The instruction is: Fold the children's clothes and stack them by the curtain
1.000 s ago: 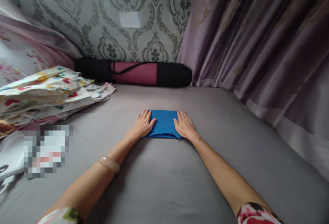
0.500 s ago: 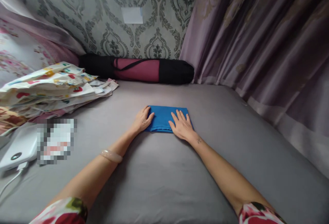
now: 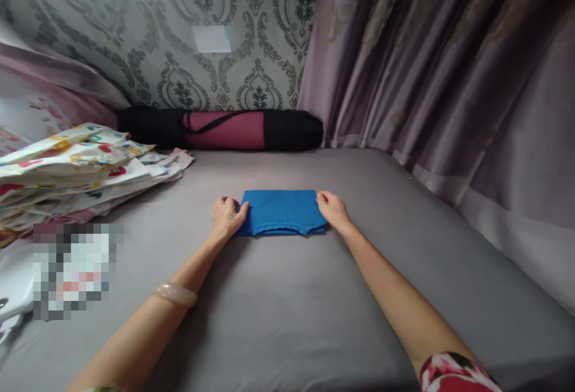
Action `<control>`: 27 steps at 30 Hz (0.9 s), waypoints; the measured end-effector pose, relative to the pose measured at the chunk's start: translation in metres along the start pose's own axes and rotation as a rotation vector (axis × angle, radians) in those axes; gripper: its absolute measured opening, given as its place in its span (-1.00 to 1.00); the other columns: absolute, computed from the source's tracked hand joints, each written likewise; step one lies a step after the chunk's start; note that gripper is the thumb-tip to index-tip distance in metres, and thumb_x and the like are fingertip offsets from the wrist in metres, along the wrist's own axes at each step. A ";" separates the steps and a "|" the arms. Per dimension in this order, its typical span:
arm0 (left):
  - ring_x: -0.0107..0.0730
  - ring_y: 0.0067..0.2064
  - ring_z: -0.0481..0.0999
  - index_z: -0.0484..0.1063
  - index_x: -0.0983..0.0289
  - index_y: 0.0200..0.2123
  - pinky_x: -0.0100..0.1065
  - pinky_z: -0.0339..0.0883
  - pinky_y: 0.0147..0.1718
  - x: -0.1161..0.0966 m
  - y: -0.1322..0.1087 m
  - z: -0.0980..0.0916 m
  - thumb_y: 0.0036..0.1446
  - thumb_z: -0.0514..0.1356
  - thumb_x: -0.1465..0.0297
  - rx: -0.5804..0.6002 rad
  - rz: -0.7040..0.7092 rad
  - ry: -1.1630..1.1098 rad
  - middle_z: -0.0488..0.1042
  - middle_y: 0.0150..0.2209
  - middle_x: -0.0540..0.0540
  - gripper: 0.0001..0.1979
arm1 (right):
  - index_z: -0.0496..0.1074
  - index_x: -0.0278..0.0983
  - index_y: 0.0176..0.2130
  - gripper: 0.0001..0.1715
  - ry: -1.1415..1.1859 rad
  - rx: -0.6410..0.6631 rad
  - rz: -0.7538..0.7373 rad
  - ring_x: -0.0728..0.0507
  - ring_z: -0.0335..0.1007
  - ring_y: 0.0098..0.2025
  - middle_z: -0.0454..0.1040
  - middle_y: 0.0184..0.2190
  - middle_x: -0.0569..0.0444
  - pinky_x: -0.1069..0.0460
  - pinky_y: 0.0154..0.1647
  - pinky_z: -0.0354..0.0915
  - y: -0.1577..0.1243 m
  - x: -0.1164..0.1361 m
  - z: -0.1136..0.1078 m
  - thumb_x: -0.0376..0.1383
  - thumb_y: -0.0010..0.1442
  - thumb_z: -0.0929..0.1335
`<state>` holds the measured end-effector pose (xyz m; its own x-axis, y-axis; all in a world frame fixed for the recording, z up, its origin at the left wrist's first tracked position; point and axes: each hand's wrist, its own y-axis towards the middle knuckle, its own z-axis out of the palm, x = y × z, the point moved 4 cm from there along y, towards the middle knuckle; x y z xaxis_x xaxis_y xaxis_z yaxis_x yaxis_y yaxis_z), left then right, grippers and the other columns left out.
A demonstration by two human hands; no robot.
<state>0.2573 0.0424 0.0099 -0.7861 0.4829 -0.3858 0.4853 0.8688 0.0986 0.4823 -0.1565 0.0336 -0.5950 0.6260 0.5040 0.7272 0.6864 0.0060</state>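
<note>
A folded blue cloth (image 3: 282, 211) lies flat on the grey bed sheet (image 3: 287, 302) in front of me. My left hand (image 3: 227, 217) is curled at the cloth's left edge, thumb on top of the fabric, pinching it. At the right edge my right hand (image 3: 332, 209) has its fingers closed on the cloth in the same way. A pale bangle sits on my left wrist. Both forearms stretch out over the sheet.
A stack of patterned folded fabric (image 3: 76, 167) lies at the left. A black and maroon rolled mat bag (image 3: 220, 129) rests against the patterned wall. Purple curtains (image 3: 440, 80) hang along the right side. A pixelated patch covers something at the lower left.
Both hands lay flat and spread on the blue cloth before. Now they have slid outward to its two side edges and closed their fingers on it.
</note>
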 end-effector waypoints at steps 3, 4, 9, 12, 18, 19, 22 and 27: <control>0.15 0.12 0.32 0.54 0.26 -0.19 -0.05 0.21 0.06 0.001 0.000 -0.007 0.11 0.05 -0.03 0.086 -0.087 0.025 0.37 0.02 0.36 -0.48 | 0.53 -0.32 -0.14 -0.49 -0.091 0.023 0.160 -0.26 0.47 -0.06 0.55 -0.13 -0.20 -0.04 -0.12 0.28 -0.001 -0.020 -0.010 -0.17 0.35 0.10; 0.18 0.11 0.33 0.54 0.26 -0.18 -0.04 0.22 0.03 0.000 0.001 -0.007 0.09 0.06 -0.05 0.129 -0.103 0.039 0.39 0.00 0.37 -0.46 | 0.53 -0.32 -0.17 -0.50 -0.102 0.033 0.164 -0.27 0.47 -0.08 0.55 -0.15 -0.21 -0.05 -0.14 0.28 -0.002 -0.022 -0.009 -0.15 0.34 0.12; 0.19 0.06 0.40 0.55 0.31 -0.21 -0.13 0.28 -0.07 -0.009 0.010 -0.006 0.03 0.14 -0.02 0.290 -0.141 0.067 0.48 -0.10 0.39 -0.48 | 0.47 -0.32 -0.10 -0.58 -0.163 0.059 0.139 -0.27 0.42 -0.01 0.50 -0.06 -0.21 -0.05 -0.09 0.25 -0.008 -0.011 0.005 -0.12 0.30 0.19; 0.10 -0.04 0.47 0.52 0.30 -0.27 -0.23 0.30 -0.19 -0.012 0.012 -0.006 -0.01 0.22 0.06 0.299 -0.177 -0.005 0.53 -0.20 0.33 -0.57 | 0.43 -0.36 -0.03 -0.58 -0.169 0.059 0.138 -0.27 0.37 0.06 0.45 0.01 -0.25 -0.03 0.00 0.23 -0.008 0.000 0.010 -0.15 0.26 0.25; -0.26 -0.43 0.44 0.37 0.26 -0.54 -0.39 0.13 -0.50 -0.021 0.008 -0.009 -0.11 0.29 0.23 0.257 -0.141 -0.294 0.37 -0.59 0.04 -0.76 | 0.46 -0.36 -0.17 -0.74 0.137 0.047 0.227 -0.30 0.41 0.02 0.50 -0.09 -0.24 -0.04 -0.04 0.28 0.001 0.005 0.011 -0.25 0.15 0.35; -0.31 -0.48 0.40 0.34 0.25 -0.57 -0.40 0.10 -0.52 -0.022 0.007 -0.010 -0.13 0.31 0.24 0.254 -0.153 -0.345 0.31 -0.64 -0.01 -0.75 | 0.47 -0.34 -0.25 -0.79 0.205 0.056 0.256 -0.28 0.45 -0.07 0.53 -0.19 -0.20 -0.03 -0.11 0.32 0.003 0.004 0.011 -0.24 0.15 0.36; -0.41 -0.55 0.30 0.29 0.25 -0.56 -0.42 0.05 -0.56 -0.025 0.006 -0.012 -0.16 0.33 0.23 0.261 -0.255 -0.487 0.19 -0.68 -0.10 -0.71 | 0.40 -0.30 -0.44 -0.69 0.339 0.098 0.322 -0.15 0.47 -0.41 0.46 -0.53 -0.01 0.05 -0.42 0.36 0.007 -0.001 0.012 -0.14 0.22 0.30; -0.39 -0.50 0.38 0.38 0.29 -0.39 -0.42 0.20 -0.54 -0.024 0.005 -0.016 -0.08 0.31 0.19 0.298 -0.446 -0.707 0.33 -0.57 -0.05 -0.70 | 0.22 -0.24 -0.50 -0.59 0.541 0.170 0.423 0.03 0.19 -0.67 0.19 -0.71 0.21 0.18 -0.71 0.14 0.007 -0.009 0.011 -0.07 0.30 0.23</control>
<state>0.2726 0.0365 0.0339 -0.5530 -0.1605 -0.8176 0.3470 0.8478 -0.4011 0.4891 -0.1531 0.0200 0.0127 0.6103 0.7921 0.7687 0.5007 -0.3981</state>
